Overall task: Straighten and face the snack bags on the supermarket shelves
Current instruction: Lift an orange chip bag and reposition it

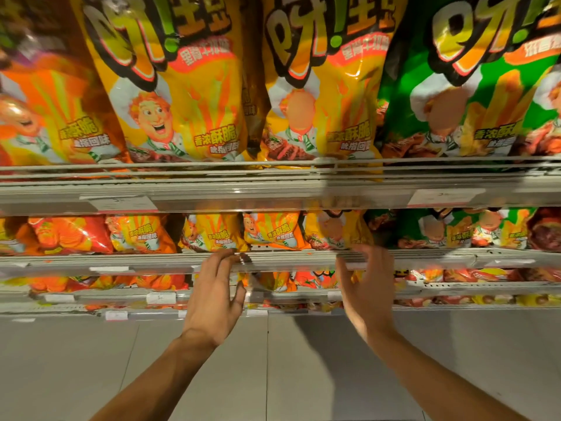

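Observation:
Large snack bags fill the top shelf: an orange bag (45, 117) at the left, two yellow bags (179, 86) (328, 95) in the middle and a green bag (455, 95) at the right. The second shelf holds smaller yellow bags (273, 230) and green bags (437, 229). My left hand (215, 296) is raised with its fingers apart, fingertips at the rail of the second shelf (288, 258), holding nothing. My right hand (367, 287) is also spread and empty, its fingertips just under a small yellow bag (334, 229).
Price tag strips (443, 197) run along the shelf edges. Two lower shelves (161, 297) with orange and yellow packs sit behind my hands. Pale floor tiles (273, 375) lie below, with my forearms crossing over them.

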A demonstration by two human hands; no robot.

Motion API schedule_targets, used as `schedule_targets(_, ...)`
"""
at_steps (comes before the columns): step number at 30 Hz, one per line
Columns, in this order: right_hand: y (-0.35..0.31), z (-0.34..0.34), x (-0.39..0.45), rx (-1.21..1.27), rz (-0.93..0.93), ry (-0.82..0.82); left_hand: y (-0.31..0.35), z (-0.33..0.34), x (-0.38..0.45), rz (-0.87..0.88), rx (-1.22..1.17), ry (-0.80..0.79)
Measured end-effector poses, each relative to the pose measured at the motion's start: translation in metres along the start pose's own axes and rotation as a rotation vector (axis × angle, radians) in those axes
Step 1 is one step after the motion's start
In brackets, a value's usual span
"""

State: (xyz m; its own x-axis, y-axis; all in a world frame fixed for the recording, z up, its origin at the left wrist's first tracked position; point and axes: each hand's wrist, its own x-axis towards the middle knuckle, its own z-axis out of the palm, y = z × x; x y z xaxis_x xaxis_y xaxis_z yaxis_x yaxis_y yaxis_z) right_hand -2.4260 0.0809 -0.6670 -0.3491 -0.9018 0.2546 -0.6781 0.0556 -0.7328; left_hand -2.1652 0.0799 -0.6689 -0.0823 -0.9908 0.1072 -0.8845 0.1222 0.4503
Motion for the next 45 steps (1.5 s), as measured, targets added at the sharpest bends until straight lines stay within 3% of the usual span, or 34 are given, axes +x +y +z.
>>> schedule_targets(4, -0.045, 0.03, -0.008, 0.193, 0.103, -0.149, -0.019, -0.024, 0.021, -0.19, -0.155, 0.193)
schedule_targets(8, -0.083, 0.069, 0.011, 0.144, 0.103, -0.189, -0.037, -0.044, 0.054, -0.253, -0.276, 0.205)
schedule_targets(14, -0.098, 0.116, 0.042, -0.007, 0.302, -0.34, -0.065, -0.05, 0.094, -0.302, -0.529, -0.054)
schedule_targets(21, -0.095, 0.132, 0.056, -0.001, 0.416, -0.315, -0.093, -0.047, 0.12, -0.288, -0.672, -0.303)
schedule_targets(25, -0.102, 0.131, 0.053, -0.042, 0.414, -0.246, -0.098, -0.048, 0.123, -0.323, -0.709, -0.364)
schedule_targets(34, -0.127, 0.098, 0.031, -0.116, 0.334, -0.07, -0.107, -0.053, 0.108, -0.358, -0.686, -0.132)
schedule_targets(45, -0.08, 0.007, -0.024, 0.053, 0.486, -0.208, -0.048, -0.056, 0.095, -0.406, -0.683, -0.005)
